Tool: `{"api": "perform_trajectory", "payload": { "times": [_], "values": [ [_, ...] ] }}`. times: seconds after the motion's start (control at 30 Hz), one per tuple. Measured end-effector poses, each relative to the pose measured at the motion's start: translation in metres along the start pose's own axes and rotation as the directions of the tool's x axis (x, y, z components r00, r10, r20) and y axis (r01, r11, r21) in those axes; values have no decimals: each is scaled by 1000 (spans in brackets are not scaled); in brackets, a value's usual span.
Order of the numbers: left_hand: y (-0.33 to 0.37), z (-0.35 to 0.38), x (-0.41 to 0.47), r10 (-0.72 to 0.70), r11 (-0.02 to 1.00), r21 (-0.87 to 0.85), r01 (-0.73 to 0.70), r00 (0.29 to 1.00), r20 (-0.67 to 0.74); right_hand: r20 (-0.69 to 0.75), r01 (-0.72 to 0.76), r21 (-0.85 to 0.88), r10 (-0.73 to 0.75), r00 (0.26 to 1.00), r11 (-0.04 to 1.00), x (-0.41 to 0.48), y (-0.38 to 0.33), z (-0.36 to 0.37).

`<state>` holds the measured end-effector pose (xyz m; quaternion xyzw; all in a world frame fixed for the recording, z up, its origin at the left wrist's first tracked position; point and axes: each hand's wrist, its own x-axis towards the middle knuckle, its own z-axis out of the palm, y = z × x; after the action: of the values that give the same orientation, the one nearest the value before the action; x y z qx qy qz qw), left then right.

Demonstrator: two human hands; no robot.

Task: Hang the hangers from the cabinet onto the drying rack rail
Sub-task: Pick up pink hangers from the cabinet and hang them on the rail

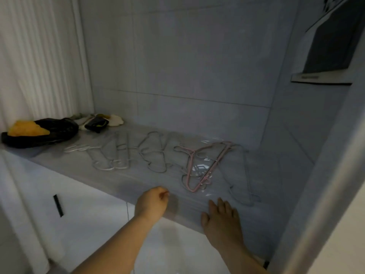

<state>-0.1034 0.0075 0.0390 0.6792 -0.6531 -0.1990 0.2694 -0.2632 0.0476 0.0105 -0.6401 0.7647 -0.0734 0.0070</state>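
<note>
Several hangers lie flat on the grey cabinet top (126,180). A pink hanger (205,167) lies at the right, partly under clear plastic wrap. Grey hangers (156,153) lie in the middle, whitish ones (110,155) further left, and another grey hanger (245,186) at the far right. My left hand (153,202) hovers at the front edge with its fingers curled, holding nothing. My right hand (223,220) rests flat on the front edge with its fingers straight, just short of the pink hanger. The drying rack rail is out of view.
A black bag with a yellow cloth (39,131) and a small pile of items (98,121) sit at the back left. A white curtain (39,56) hangs on the left. A cabinet door with a black handle (58,205) is below; tiled walls enclose the recess.
</note>
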Motion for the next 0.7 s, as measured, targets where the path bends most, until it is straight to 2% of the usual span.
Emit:
{"api": "perform_trajectory", "payload": {
  "times": [0.17,0.3,0.4,0.53,0.63,0.7],
  "values": [
    [33,35,33,-57,994,98,48,995,86,-76,23,76,-18,997,997,7,7,19],
    [53,50,52,-67,958,283,46,996,64,-77,51,55,-47,996,997,11,5,25],
    [56,59,61,-99,949,307,74,993,64,-82,34,74,-28,996,997,14,5,32],
    [57,58,67,-163,963,224,147,985,58,-98,16,86,-8,995,996,15,2,36],
    [55,54,72,-223,974,-30,225,973,64,-140,18,39,-12,990,999,15,2,38],
    [53,47,74,-259,943,-204,264,964,52,-158,11,31,-6,987,999,15,3,40]
  ]
}}
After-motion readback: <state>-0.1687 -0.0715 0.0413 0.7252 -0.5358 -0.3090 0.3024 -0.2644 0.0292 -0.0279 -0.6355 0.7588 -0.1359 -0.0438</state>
